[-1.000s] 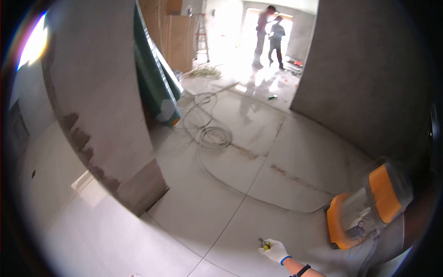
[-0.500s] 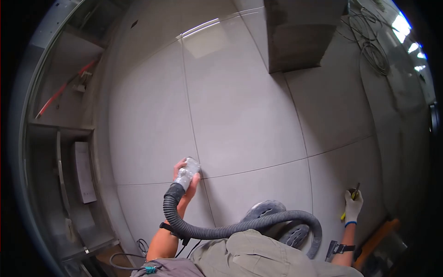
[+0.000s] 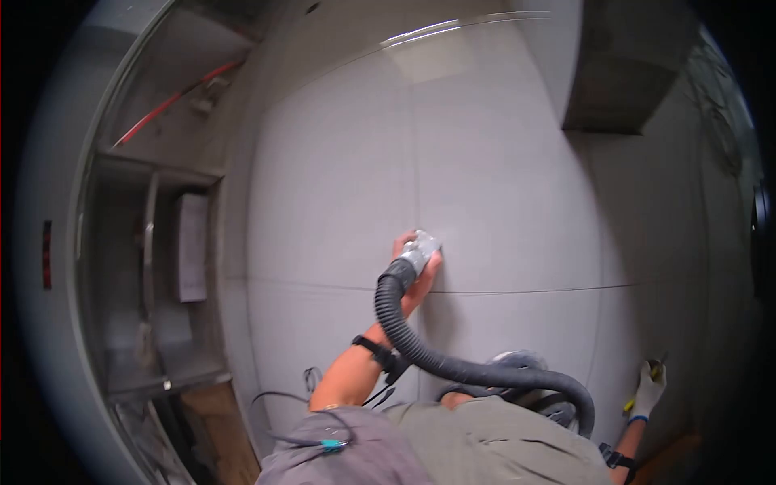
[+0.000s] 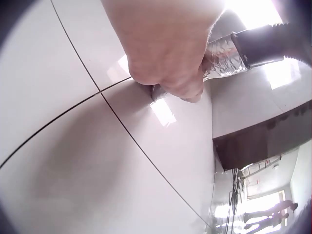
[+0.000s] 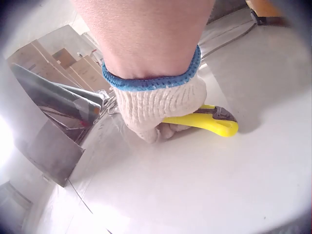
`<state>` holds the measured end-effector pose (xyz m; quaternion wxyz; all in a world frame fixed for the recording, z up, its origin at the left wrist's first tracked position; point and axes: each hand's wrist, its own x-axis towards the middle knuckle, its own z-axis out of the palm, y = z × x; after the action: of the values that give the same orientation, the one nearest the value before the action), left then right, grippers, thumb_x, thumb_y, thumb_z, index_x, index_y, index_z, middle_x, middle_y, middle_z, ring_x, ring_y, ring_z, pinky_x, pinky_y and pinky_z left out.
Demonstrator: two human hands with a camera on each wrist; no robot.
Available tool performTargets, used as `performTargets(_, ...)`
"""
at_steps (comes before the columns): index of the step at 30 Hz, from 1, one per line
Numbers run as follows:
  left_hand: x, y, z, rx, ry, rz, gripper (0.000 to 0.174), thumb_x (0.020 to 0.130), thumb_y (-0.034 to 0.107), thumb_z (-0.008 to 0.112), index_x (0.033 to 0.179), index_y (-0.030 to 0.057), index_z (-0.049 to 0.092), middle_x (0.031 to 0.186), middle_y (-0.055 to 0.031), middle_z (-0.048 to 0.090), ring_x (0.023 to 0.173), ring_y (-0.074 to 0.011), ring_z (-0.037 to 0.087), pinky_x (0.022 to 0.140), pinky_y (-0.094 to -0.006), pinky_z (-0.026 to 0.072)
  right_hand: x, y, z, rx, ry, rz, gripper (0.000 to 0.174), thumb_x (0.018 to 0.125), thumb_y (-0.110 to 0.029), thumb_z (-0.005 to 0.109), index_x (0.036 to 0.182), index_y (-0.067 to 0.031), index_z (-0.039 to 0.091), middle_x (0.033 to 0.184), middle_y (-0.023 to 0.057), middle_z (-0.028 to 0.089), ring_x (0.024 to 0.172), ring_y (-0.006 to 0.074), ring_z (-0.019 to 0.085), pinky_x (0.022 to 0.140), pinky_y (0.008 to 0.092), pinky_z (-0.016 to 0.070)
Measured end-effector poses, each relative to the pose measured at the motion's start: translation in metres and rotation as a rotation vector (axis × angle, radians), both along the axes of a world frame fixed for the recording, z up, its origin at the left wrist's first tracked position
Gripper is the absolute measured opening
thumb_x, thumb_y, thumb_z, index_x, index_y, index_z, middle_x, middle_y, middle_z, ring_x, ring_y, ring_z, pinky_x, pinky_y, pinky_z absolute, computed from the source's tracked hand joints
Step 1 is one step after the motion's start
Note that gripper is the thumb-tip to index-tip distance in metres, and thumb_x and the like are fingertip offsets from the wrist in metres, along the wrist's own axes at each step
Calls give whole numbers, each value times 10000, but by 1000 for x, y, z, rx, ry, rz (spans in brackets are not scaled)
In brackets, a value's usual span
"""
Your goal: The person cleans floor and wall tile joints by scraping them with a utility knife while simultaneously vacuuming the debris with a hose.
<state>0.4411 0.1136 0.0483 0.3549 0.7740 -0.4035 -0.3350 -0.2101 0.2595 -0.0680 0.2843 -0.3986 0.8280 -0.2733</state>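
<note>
In the head view my bare left hand (image 3: 427,271) grips the end of a vacuum hose (image 3: 477,372), a nozzle wrapped in shiny silver tape (image 3: 419,249). The nozzle's mouth is low at the pale floor tiles, close to a tile joint. From the left wrist, the curled fingers of the left hand (image 4: 165,58) hide most of the nozzle, and the taped collar (image 4: 226,58) shows beside them. My gloved right hand (image 3: 649,392) is out to the right, low over the floor. It holds a yellow utility knife (image 5: 219,126), whose dark-trimmed end sticks out of the glove.
Left of the floor stands a cabinet (image 3: 101,242) with a white box (image 3: 192,246) inside. A pillar (image 3: 622,81) rises ahead on the right. My shoe (image 3: 517,360) is beside the hose. An orange machine (image 5: 265,7) and cardboard boxes (image 5: 39,58) appear in the right wrist view.
The head view has turned from the bright far room down to the floor, bringing the left hand and hose into sight. Since half a second ago, the nozzle has moved slightly forward along the tiles.
</note>
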Motion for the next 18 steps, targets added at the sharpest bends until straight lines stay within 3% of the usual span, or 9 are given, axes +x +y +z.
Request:
performTargets(4,55,29,-43,-216,-205,306,612,915,258,834,1404,44,535,1258,-141,635,1167,-259,620,1053,-433,522,-18,6,-9,-7,-94,-6,163,1029,-121,740,1120,6,696,981,15,704,887,134,624,830,323,526)
performTargets(7,134,86,-52,-335,-430,361,472,1006,256,778,1347,29,543,1216,-126,647,1103,-224,632,1011,-409,535,-13,1,4,8,-99,5,161,1030,-116,736,1119,12,694,992,21,701,897,135,621,838,324,524)
performTargets(8,193,119,-93,-386,-491,426,595,950,217,829,1396,-8,506,1248,-167,614,1158,-280,608,1076,-446,503,-11,-2,6,13,-107,-8,160,1030,-114,734,1117,14,693,998,22,699,902,135,619,839,323,523)
performTargets(9,248,153,-129,-501,-614,469,592,924,171,838,1384,-8,511,1274,-162,588,1170,-274,589,1060,-450,501,-12,-2,5,11,-109,4,160,1030,-114,734,1117,14,693,998,22,699,902,135,619,839,323,523)
performTargets(10,278,178,-131,-503,-540,524,588,904,145,839,1374,3,514,1322,-167,561,1210,-280,566,1057,-463,495,-15,-3,3,18,-113,10,163,1030,-111,730,1127,15,695,1007,24,700,907,137,621,844,322,523)
performTargets(11,286,197,-120,-478,-590,545,533,897,153,839,1322,23,545,1244,-133,597,1134,-251,593,1025,-443,509,-18,-3,1,29,-116,17,168,1029,-109,726,1137,17,697,1016,26,702,912,139,622,848,321,523)
performTargets(13,263,198,-64,-190,-180,890,429,892,158,835,1225,48,587,1147,-90,642,1032,-224,616,977,-420,526,-27,-5,2,61,-136,60,172,1026,-106,726,1143,17,698,1022,28,702,916,142,623,853,322,524)
performTargets(14,266,198,-56,-164,-81,1017,292,904,190,819,1075,58,622,1026,-52,678,943,-201,629,933,-403,536,-28,-8,6,89,-155,91,177,1023,-104,726,1149,18,699,1028,30,703,921,144,625,859,323,524)
performTargets(18,282,216,-86,-410,-218,1156,244,913,214,803,961,58,621,970,-46,687,916,-197,625,917,-410,533,-26,-15,20,131,-204,170,199,1009,-103,738,1159,23,699,1034,37,705,931,154,629,872,329,526)
